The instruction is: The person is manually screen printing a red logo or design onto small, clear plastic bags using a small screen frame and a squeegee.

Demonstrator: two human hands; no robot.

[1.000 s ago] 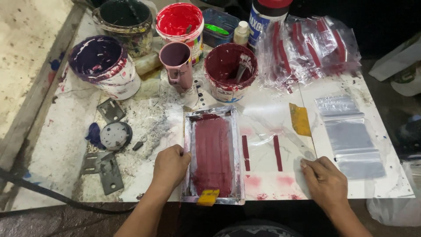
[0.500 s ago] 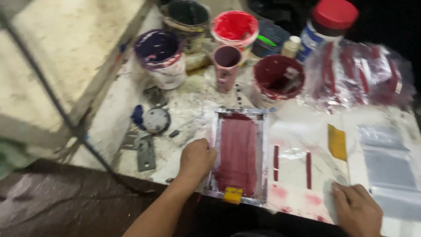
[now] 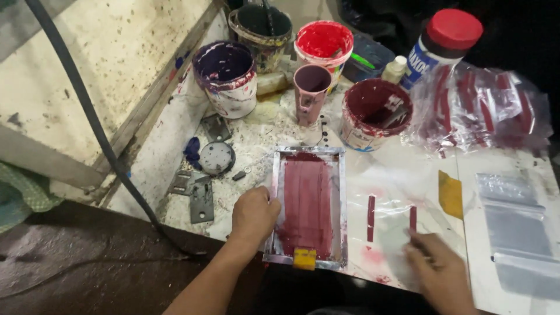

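My left hand (image 3: 254, 216) rests on the left rail of a small metal-framed printing screen (image 3: 338, 205) coated in dark red ink, fingers curled over the frame edge. A yellow-handled squeegee (image 3: 304, 257) lies at the screen's near end. My right hand (image 3: 438, 269), blurred, lies on a clear plastic bag (image 3: 392, 192) printed with two dark red stripes (image 3: 371, 210), fingertips just below the right stripe. Whether it pinches the bag is unclear.
Ink pots stand at the back: a purple tub (image 3: 226, 77), a dark can (image 3: 261, 29), a red tub (image 3: 324, 44), a pink cup (image 3: 310, 93), a maroon tub (image 3: 373, 113). Printed bags (image 3: 484, 111) pile at right, blank bags (image 3: 512, 226) nearer. A yellow card (image 3: 450, 193), metal brackets (image 3: 202, 198) and a black hose (image 3: 93, 122) lie around.
The view has swung left and closer. My left hand stays on the screen frame. My right hand has moved up and left onto the striped bag.
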